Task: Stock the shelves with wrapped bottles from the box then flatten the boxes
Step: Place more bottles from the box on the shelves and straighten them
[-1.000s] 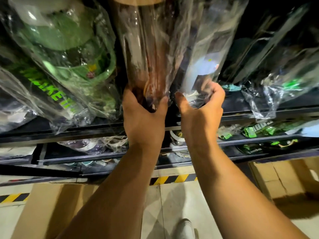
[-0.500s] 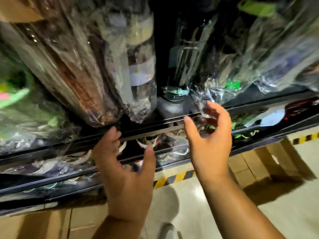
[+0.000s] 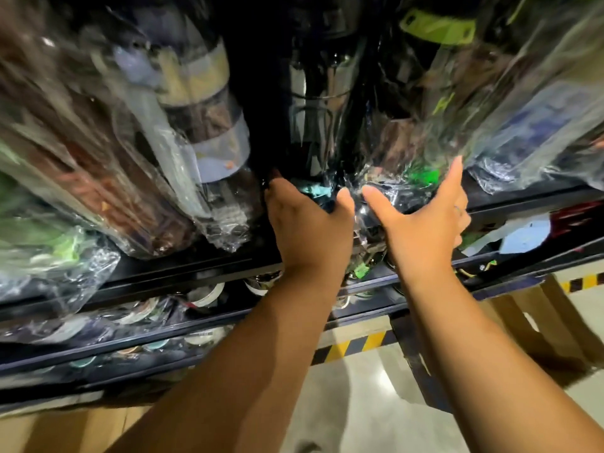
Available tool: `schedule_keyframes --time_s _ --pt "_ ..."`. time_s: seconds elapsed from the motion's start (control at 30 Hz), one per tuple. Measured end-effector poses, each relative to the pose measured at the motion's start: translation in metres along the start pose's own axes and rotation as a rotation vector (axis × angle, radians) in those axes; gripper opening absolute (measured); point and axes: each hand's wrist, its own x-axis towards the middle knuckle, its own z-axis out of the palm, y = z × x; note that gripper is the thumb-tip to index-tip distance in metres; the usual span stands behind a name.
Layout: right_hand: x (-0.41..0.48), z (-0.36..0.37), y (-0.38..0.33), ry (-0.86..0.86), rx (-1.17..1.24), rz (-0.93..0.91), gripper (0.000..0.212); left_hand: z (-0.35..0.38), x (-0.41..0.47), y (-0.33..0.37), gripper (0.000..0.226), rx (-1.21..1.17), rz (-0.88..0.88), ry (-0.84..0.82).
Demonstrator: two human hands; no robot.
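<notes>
Both hands have risen from the shelf's front rail, where I saw them half a second back with fingers spread and nothing in them, up to the bases of the wrapped bottles; my left hand now curls round the bottom of a dark wrapped bottle with a teal patch at its base, thumb on one side and fingers tucked behind it out of my sight, so it looks gripped though I cannot tell how firmly; my right hand is spread wide, thumb out to the left and fingers reaching up against the crinkled wrap of the neighbouring bottle, the one with a green patch low down, cupping it from below rather than clamped on it; the two hands sit just beside each other; both bottles stand on the upper black shelf among other wrapped bottles, blurred at left; lower shelves hold more stock; brown cardboard boxes rest on the pale floor at lower right, near a yellow-and-black stripe.
</notes>
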Motion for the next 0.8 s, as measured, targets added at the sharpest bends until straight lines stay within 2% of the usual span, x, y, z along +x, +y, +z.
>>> schedule_keyframes --time_s 0.07,0.17,0.33,0.47,0.63,0.8 --pt "0.001 0.002 -0.002 0.007 0.012 -0.007 0.112 0.002 0.01 -0.003 0.081 0.024 -0.005 0.041" --pt "0.001 0.011 -0.005 0.037 0.116 -0.034 0.093 0.006 0.015 -0.004 0.089 0.014 -0.014 0.083" --pt "0.002 0.028 -0.008 0.018 0.169 -0.014 0.083 0.008 0.019 -0.005 0.096 0.032 -0.001 0.142" --pt "0.003 0.031 -0.007 0.022 0.25 0.026 0.075 0.008 0.014 -0.005 0.095 0.088 0.039 0.138" --pt "0.0 0.031 -0.007 0.058 0.286 0.003 0.07 0.004 0.004 -0.011 0.078 0.161 0.084 0.127" --pt "-0.003 0.028 -0.003 0.033 0.31 -0.034 0.057 -0.007 -0.005 -0.012 0.091 0.23 0.123 0.068"
